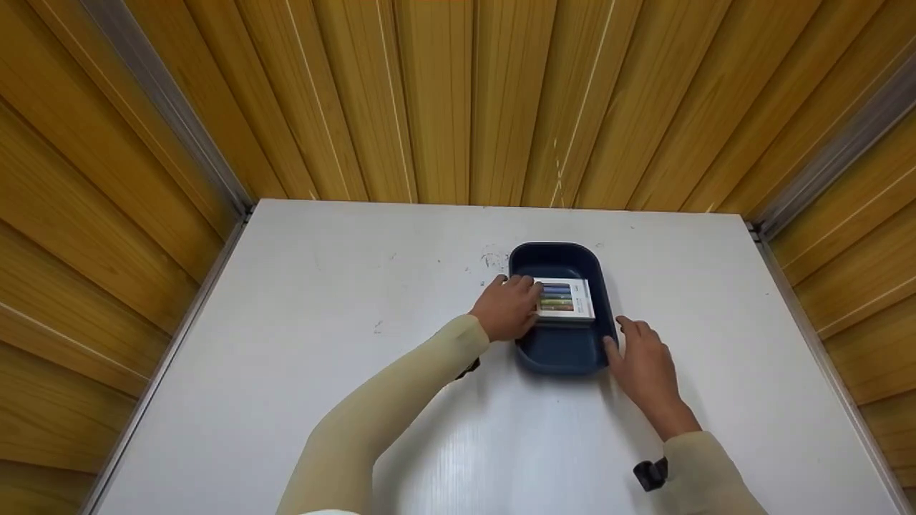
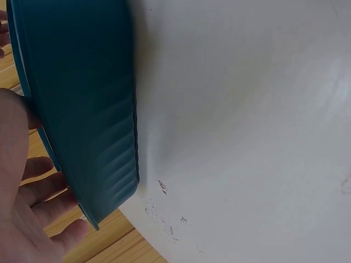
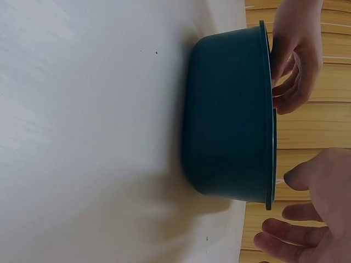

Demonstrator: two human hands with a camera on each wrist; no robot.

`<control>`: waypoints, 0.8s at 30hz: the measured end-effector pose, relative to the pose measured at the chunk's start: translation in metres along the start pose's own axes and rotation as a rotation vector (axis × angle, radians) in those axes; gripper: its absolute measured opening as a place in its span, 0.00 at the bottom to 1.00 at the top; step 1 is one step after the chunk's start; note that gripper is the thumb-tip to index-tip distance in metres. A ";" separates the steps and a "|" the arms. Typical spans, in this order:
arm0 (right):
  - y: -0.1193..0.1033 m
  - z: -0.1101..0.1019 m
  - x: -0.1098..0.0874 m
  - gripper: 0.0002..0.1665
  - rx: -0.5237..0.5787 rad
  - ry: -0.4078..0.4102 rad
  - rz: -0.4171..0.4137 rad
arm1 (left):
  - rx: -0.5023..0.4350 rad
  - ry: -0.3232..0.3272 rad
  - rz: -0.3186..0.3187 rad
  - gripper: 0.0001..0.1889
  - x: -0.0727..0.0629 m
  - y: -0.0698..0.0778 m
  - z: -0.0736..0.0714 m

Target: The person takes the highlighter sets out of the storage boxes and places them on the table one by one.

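A dark blue plastic basin (image 1: 562,354) with rounded corners stands on the table. Inside it, a flat white box (image 1: 583,300) with a row of coloured sticks on its face lies across the middle. My left hand (image 1: 507,307) reaches over the basin's left rim and grips the box's left end, fingers at the far side and thumb at the near side. In the left wrist view, the left fingers (image 2: 46,192) show past the basin's rim. Beside the right rim, my right hand (image 1: 644,361) holds nothing, its fingers spread and the thumb close to the rim.
The white table (image 1: 322,286) carries small dark scuff marks left of the basin. Wood-patterned panels (image 1: 444,100) rise behind the table and on both sides, with grey metal strips at the corners. A black strap piece (image 1: 651,473) sits at the right sleeve.
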State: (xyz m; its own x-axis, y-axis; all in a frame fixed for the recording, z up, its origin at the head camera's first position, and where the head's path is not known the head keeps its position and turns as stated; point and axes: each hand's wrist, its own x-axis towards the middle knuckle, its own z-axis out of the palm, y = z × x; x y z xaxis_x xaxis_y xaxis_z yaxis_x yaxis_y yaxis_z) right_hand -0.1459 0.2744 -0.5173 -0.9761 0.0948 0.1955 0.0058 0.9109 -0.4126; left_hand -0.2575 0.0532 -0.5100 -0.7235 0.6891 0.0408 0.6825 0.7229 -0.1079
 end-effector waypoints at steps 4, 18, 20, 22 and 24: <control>0.001 0.001 0.000 0.25 0.006 0.015 -0.005 | 0.027 0.017 0.013 0.23 0.001 0.000 0.002; 0.003 0.000 0.002 0.24 -0.091 0.000 -0.002 | 0.014 0.005 0.010 0.23 0.006 -0.002 0.004; 0.003 0.000 0.003 0.24 -0.093 -0.009 -0.001 | 0.009 0.003 0.010 0.22 0.006 -0.003 0.004; 0.002 0.000 0.003 0.24 -0.091 -0.017 0.001 | 0.007 0.001 0.010 0.22 0.006 -0.003 0.004; 0.002 0.000 0.003 0.24 -0.089 -0.016 -0.003 | 0.010 -0.003 0.009 0.23 0.006 -0.003 0.005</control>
State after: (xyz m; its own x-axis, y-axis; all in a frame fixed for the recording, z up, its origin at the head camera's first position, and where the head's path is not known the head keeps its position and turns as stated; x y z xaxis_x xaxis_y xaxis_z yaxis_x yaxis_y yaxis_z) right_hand -0.1487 0.2763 -0.5178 -0.9795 0.0861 0.1822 0.0214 0.9434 -0.3310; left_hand -0.2646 0.0554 -0.5141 -0.7179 0.6952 0.0371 0.6877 0.7164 -0.1176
